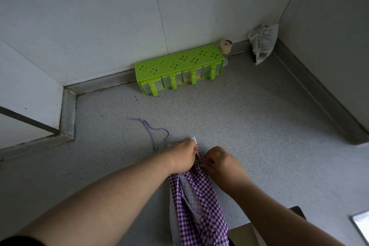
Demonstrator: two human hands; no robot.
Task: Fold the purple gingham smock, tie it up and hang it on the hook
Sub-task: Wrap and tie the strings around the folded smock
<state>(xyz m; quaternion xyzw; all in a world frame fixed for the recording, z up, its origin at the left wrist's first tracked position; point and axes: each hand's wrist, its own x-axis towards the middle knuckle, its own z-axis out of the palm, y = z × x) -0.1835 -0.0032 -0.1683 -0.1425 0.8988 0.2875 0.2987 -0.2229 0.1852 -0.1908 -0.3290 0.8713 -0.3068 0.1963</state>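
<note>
The purple gingham smock (201, 207) lies gathered in a long narrow bundle on the grey speckled counter (249, 122), its lower end running off the counter's near edge. My left hand (182, 156) grips the top of the bundle from the left. My right hand (220, 163) pinches the same top end from the right, fingers curled into the fabric. A thin purple tie string (153, 132) trails in loops on the counter to the upper left of my left hand. No hook is in view.
A green spice rack (179, 66) with several clear drawers stands against the white back wall. A small jar (225, 47) and a crumpled plastic bag (262, 43) sit in the far right corner. A raised ledge borders the counter on the left.
</note>
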